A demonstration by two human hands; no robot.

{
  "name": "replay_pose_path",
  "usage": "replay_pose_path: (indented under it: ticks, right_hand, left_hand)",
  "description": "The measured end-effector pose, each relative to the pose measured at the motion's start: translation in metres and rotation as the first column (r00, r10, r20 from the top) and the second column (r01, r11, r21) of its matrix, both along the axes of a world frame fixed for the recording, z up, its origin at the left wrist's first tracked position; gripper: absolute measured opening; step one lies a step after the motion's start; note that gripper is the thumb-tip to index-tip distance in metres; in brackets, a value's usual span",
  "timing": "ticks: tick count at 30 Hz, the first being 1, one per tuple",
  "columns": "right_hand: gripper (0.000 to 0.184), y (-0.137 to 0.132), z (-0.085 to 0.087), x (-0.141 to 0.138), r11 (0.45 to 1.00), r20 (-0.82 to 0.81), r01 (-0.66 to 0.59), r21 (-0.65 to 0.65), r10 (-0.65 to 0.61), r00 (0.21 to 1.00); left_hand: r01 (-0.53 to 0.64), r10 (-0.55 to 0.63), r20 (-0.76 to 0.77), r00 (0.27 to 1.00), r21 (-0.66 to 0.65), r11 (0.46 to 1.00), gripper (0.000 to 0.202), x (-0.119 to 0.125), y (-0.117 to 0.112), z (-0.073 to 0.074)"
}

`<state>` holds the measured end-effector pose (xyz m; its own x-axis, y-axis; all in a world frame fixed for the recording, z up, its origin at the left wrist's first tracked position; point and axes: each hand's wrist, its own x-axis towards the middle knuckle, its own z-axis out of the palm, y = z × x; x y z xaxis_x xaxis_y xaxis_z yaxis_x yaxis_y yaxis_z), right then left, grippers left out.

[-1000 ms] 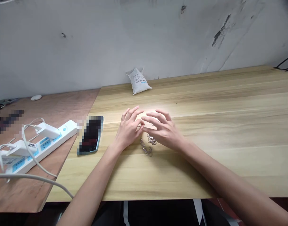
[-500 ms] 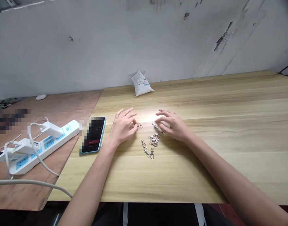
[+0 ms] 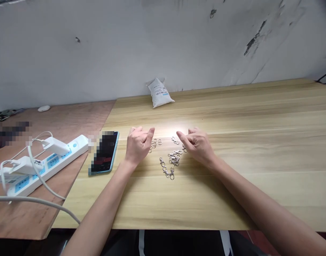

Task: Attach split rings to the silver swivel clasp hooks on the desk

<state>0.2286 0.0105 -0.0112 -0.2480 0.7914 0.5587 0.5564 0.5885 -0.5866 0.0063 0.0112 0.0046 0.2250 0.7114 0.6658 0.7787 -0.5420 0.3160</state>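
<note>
My left hand (image 3: 138, 144) is curled into a fist with its thumb raised, just left of several small split rings (image 3: 154, 144) on the table. My right hand (image 3: 199, 144) is curled likewise, its thumb pointing up and left. No object shows in either fist. By the right thumb lies a silver lobster clasp (image 3: 175, 140), and another clasp (image 3: 184, 148) is partly covered by the hand. Between my forearms are a small pile of metal clasps (image 3: 174, 159) and a short line of clasps (image 3: 166, 171), some apparently with rings on them.
A phone (image 3: 103, 153) in a blue case lies left of my left arm. Farther left, a white power strip (image 3: 58, 165) carries plugs and cables (image 3: 42, 202). A white plastic packet (image 3: 161, 94) stands near the wall at the back of the wooden table (image 3: 245, 170).
Both hands have gone from loosely spread fingers to curled fists with thumbs up. The left has uncovered the split rings; the right has drawn back from the upper clasp.
</note>
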Motion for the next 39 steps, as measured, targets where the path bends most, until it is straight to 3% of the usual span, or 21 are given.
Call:
replay_pose_path:
  ticks: [5, 9, 12, 15, 18, 22, 28, 30, 31, 32, 33, 35, 37, 39]
  right_hand:
    - [0.062, 0.004, -0.003, 0.003, 0.989, -0.054, -0.032, -0.145, 0.025, 0.998]
    - [0.058, 0.009, -0.001, 0.007, 0.982, -0.039, -0.032, -0.186, 0.025, 0.999]
    - [0.049, 0.013, -0.003, 0.007, 0.986, 0.052, 0.018, -0.166, -0.009, 0.999]
    - [0.033, 0.016, -0.007, 0.004, 0.981, 0.242, 0.138, -0.134, -0.103, 0.965]
    - [0.025, 0.015, -0.01, -0.001, 0.976, 0.411, 0.213, -0.047, -0.175, 0.895]
    - [0.029, 0.012, -0.008, -0.004, 0.987, 0.563, 0.148, 0.066, -0.159, 0.811]
    - [0.029, 0.012, -0.004, -0.001, 0.988, 0.675, 0.1, 0.115, -0.152, 0.722]
    - [0.027, 0.013, -0.004, 0.0, 0.99, 0.672, 0.107, 0.095, -0.143, 0.727]
    - [0.025, 0.013, -0.004, 0.0, 0.99, 0.665, 0.113, 0.083, -0.14, 0.734]
    - [0.024, 0.014, -0.005, 0.0, 0.99, 0.657, 0.121, 0.07, -0.137, 0.741]
    - [0.023, 0.014, -0.005, 0.0, 0.991, 0.65, 0.125, 0.058, -0.132, 0.749]
    - [0.023, 0.016, -0.006, 0.0, 0.99, 0.636, 0.133, 0.038, -0.127, 0.761]
    - [0.023, 0.017, -0.007, -0.001, 0.99, 0.627, 0.14, 0.019, -0.121, 0.77]
    - [0.023, 0.017, -0.007, -0.001, 0.99, 0.624, 0.14, 0.006, -0.113, 0.773]
  left_hand:
    - [0.021, -0.008, 0.157, 0.987, -0.081, 0.996, 0.061, 0.0, 0.0, -0.005]
    - [0.061, -0.033, 0.173, 0.984, -0.159, 0.985, 0.058, 0.0, 0.0, -0.007]
    - [0.08, -0.045, 0.172, 0.984, -0.201, 0.976, 0.044, 0.002, 0.0, -0.007]
    - [0.075, -0.037, 0.16, 0.986, -0.241, 0.968, 0.028, 0.005, -0.001, -0.006]
    - [0.055, -0.031, 0.126, 0.991, -0.192, 0.98, 0.037, 0.009, -0.003, -0.007]
    - [0.091, -0.083, 0.061, 0.995, -0.14, 0.986, 0.05, 0.014, -0.004, -0.013]
    - [0.077, -0.081, -0.015, 0.997, -0.167, 0.983, 0.048, 0.012, -0.001, -0.013]
    - [0.01, -0.02, -0.068, 0.997, -0.142, 0.99, 0.045, 0.002, 0.002, -0.004]
    - [-0.099, 0.089, -0.082, 0.993, -0.124, 0.987, 0.042, -0.006, 0.004, 0.001]
    - [-0.265, 0.257, -0.092, 0.962, -0.096, 0.959, 0.038, -0.016, 0.006, 0.007]
    - [-0.436, 0.426, -0.114, 0.897, -0.077, 0.897, 0.033, -0.027, 0.008, 0.013]
    - [-0.662, 0.632, -0.228, 0.741, -0.092, 0.743, 0.023, -0.052, 0.009, 0.023]
    - [-0.777, 0.717, -0.317, 0.621, -0.126, 0.617, 0.025, -0.076, 0.007, 0.031]
    - [-0.822, 0.754, -0.332, 0.566, -0.165, 0.545, 0.027, -0.094, 0.004, 0.034]
